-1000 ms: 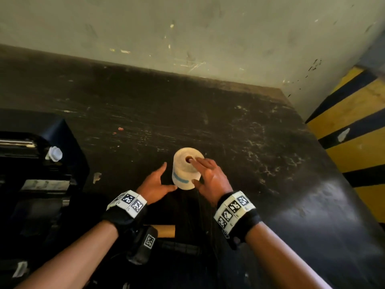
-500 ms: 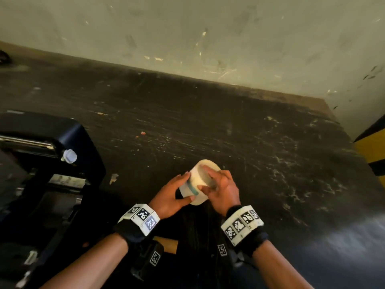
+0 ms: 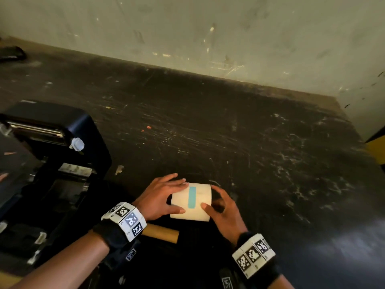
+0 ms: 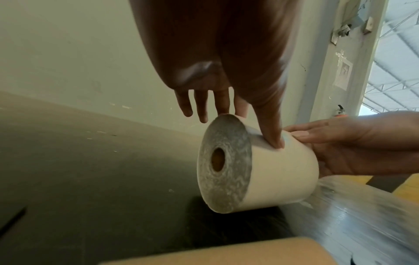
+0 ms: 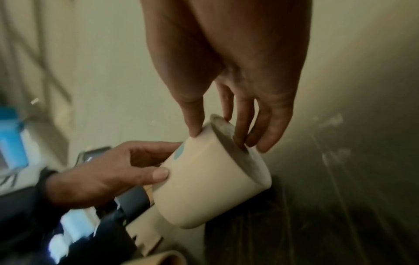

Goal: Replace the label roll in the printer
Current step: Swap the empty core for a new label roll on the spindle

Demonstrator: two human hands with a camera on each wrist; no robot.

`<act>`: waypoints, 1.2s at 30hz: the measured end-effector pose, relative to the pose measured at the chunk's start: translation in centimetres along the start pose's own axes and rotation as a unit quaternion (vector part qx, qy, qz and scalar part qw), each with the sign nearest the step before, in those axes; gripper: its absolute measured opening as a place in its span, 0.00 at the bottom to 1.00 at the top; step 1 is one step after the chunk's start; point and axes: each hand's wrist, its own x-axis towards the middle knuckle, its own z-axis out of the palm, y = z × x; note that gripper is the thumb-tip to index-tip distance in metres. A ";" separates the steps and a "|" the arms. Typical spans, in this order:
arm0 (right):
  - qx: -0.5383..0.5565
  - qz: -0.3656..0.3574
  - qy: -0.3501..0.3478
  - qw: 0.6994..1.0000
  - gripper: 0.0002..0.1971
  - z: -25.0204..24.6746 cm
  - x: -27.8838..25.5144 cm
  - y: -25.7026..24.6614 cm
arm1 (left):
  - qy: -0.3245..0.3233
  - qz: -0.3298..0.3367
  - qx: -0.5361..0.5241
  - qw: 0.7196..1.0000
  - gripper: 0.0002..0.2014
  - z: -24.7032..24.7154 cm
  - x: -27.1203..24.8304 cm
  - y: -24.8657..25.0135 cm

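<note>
A cream label roll point(image 3: 190, 202) with a blue tape strip across its paper is held on its side between both hands, just above the dark table near its front edge. My left hand point(image 3: 166, 197) grips the roll's left end, thumb on the near side and fingers over the top. My right hand point(image 3: 220, 203) grips the right end, thumb on the paper and fingers against the end face point(image 5: 240, 136). The left wrist view shows the roll point(image 4: 272, 170) with its brown core hole. The black printer point(image 3: 62, 142) stands at the left with its lid raised.
A bare brown cardboard core point(image 3: 162, 235) lies on the table close under my left wrist. A shiny roll of clear film point(image 4: 362, 215) sits below the label roll. The scratched dark table point(image 3: 229, 132) ends at a pale wall behind. Yellow and black striping point(image 3: 377, 149) shows at the right.
The roll stood on end on the table with my hands closing on it. Both hands have since taken hold, lifted it, tipped it onto its side and drawn it nearer.
</note>
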 end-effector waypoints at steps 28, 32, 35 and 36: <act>-0.228 -0.194 0.050 0.953 0.08 1.4 0.9 -1.5 | 0.146 0.083 0.077 0.983 0.36 2.9 -2.4 0.0; -0.224 -0.166 0.041 0.959 0.06 1.6 1.2 -1.8 | 0.150 0.090 0.084 0.981 0.36 3.1 -2.6 0.0; -0.186 -0.105 0.019 0.977 0.04 1.6 1.7 -2.2 | 0.158 0.090 0.091 0.979 0.36 3.1 -2.7 0.0; -0.173 -0.087 0.009 0.981 0.04 1.6 1.9 -2.3 | 0.159 0.089 0.089 0.979 0.35 3.2 -2.7 -0.1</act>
